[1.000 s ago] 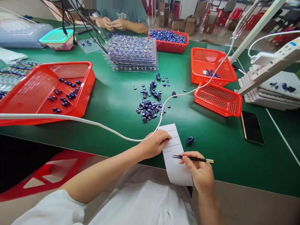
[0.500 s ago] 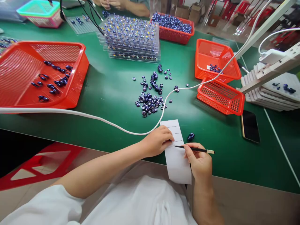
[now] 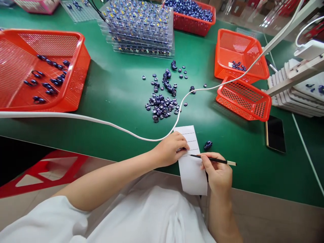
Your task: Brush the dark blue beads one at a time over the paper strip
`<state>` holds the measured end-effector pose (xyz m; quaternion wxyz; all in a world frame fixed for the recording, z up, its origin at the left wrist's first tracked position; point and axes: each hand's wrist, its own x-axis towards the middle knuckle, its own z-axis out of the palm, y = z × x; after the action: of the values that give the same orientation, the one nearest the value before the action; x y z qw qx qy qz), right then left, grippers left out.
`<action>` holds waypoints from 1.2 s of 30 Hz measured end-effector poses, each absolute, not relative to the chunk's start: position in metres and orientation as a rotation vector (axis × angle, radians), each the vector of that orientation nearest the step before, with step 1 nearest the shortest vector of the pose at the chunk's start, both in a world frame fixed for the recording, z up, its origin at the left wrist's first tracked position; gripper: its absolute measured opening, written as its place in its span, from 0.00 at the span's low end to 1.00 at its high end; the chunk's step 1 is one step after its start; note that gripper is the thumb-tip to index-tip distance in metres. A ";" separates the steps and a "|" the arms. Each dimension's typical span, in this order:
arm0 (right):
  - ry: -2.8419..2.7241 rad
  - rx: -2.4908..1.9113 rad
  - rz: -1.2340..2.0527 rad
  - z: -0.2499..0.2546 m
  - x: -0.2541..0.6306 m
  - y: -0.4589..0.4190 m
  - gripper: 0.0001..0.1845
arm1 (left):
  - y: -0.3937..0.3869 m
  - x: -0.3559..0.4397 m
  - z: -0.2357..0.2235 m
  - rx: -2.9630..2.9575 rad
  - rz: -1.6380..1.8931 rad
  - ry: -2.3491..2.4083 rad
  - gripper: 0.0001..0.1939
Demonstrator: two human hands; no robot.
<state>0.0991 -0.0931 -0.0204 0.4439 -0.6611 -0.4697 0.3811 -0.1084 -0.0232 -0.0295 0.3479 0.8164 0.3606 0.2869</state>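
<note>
My right hand (image 3: 219, 172) grips a slim black brush (image 3: 215, 159) with a pale rear end; its fine point reaches to the fingertips of my left hand (image 3: 170, 149). Those left fingers are curled and pressed together over a white paper strip (image 3: 193, 175) with ruled lines. Something small and dark shows between them, too hidden to name. The strip hangs partly over the table's front edge. Just right of the paper lies a cluster of shiny dark-blue ring-like pieces (image 3: 208, 145). Beyond the paper, a loose heap of similar pieces (image 3: 162, 107) spreads on the green table.
A white cable (image 3: 113, 127) crosses the table and touches the paper's top. Red baskets stand left (image 3: 83, 67), right (image 3: 241, 76) and at the back (image 3: 199, 23). Behind the heap rises a stack of clear trays (image 3: 144, 49). A phone (image 3: 275, 134) lies at right.
The camera view has shifted slightly, so most table items sit higher in the picture. Both hands keep nearly the same pose, with the brush point still at the left fingertips.
</note>
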 end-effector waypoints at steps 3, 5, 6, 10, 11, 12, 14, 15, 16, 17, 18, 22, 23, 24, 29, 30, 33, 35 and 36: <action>-1.189 -1.665 0.925 -0.018 0.097 -0.091 0.12 | -0.023 -0.109 -0.030 2.109 0.742 0.907 0.05; -1.202 -1.674 0.928 -0.017 0.097 -0.091 0.12 | -0.022 -0.110 -0.029 2.103 0.739 0.889 0.05; -1.206 -1.680 0.933 -0.017 0.096 -0.091 0.12 | -0.022 -0.111 -0.029 2.100 0.736 0.886 0.04; -1.214 -1.716 0.932 -0.018 0.097 -0.092 0.14 | -0.022 -0.111 -0.028 2.098 0.721 0.898 0.05; -1.210 -1.723 0.928 -0.018 0.097 -0.092 0.14 | -0.022 -0.111 -0.027 2.099 0.720 0.898 0.05; -1.207 -1.730 0.927 -0.018 0.097 -0.092 0.14 | -0.022 -0.110 -0.027 2.101 0.724 0.896 0.06; -1.203 -1.739 0.926 -0.019 0.097 -0.093 0.13 | -0.022 -0.110 -0.026 2.105 0.733 0.889 0.06; -1.202 -1.738 0.921 -0.019 0.097 -0.093 0.13 | -0.022 -0.110 -0.026 2.107 0.736 0.890 0.06; -1.203 -1.736 0.916 -0.020 0.097 -0.093 0.13 | -0.022 -0.110 -0.026 2.110 0.736 0.892 0.05; -1.204 -1.730 0.911 -0.020 0.097 -0.094 0.13 | -0.022 -0.110 -0.026 2.112 0.732 0.896 0.05; -1.202 -1.717 0.906 -0.020 0.097 -0.094 0.13 | -0.022 -0.109 -0.026 2.113 0.726 0.901 0.05; -1.175 -1.644 0.936 -0.021 0.097 -0.095 0.12 | -0.022 -0.110 -0.025 2.114 0.709 0.907 0.05; -1.166 -1.627 0.945 -0.021 0.097 -0.095 0.12 | -0.023 -0.110 -0.025 2.114 0.709 0.908 0.05; -1.158 -1.614 0.951 -0.021 0.097 -0.095 0.12 | -0.023 -0.110 -0.025 2.114 0.709 0.909 0.05; -1.124 -1.603 0.949 -0.022 0.096 -0.095 0.11 | -0.023 -0.110 -0.027 2.116 0.735 0.899 0.05; -1.128 -1.607 0.952 -0.023 0.096 -0.096 0.11 | -0.023 -0.110 -0.028 2.117 0.739 0.898 0.05; -1.150 -1.634 0.933 -0.024 0.097 -0.097 0.12 | -0.023 -0.111 -0.028 2.093 0.768 0.894 0.05; -1.164 -1.663 0.913 -0.024 0.096 -0.097 0.12 | -0.023 -0.115 -0.026 2.054 0.804 0.868 0.06; -1.168 -1.673 0.905 -0.024 0.096 -0.097 0.12 | -0.023 -0.117 -0.025 2.041 0.817 0.850 0.06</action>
<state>0.0958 -0.0974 -0.0239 0.4392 -0.6734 -0.4701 0.3642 -0.1173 -0.0230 -0.0250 0.3822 0.8003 0.3331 0.3201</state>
